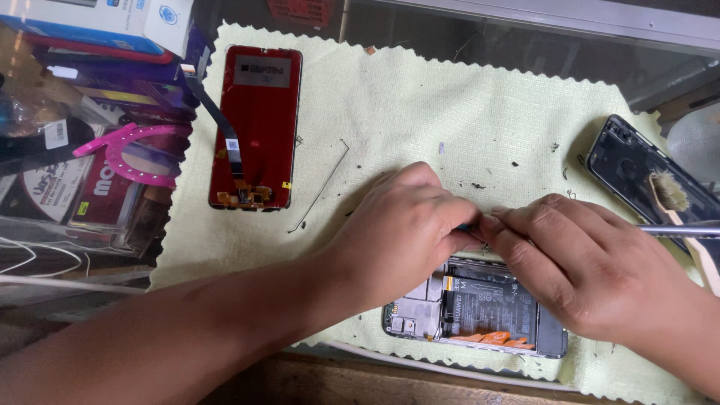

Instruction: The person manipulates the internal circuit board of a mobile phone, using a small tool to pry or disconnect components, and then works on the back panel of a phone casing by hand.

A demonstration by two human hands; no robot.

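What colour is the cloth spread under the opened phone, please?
The cloth is pale yellow-green with a zigzag-cut edge, seen clearly in the head view.

Soft even daylight, faint shadows under hands (480, 240); edges slightly blurred, perhaps lens distortion.

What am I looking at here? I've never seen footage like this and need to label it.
This is one picture from a camera worn on a person's head, looking down at their own bare hands. The left hand and right hand meet over an opened phone with its battery showing, on a pale green cloth. The right hand holds a thin metal tool; what the left fingers pinch is hidden. On the cloth also lie a red screen panel and a dark back cover with a small brush on it.
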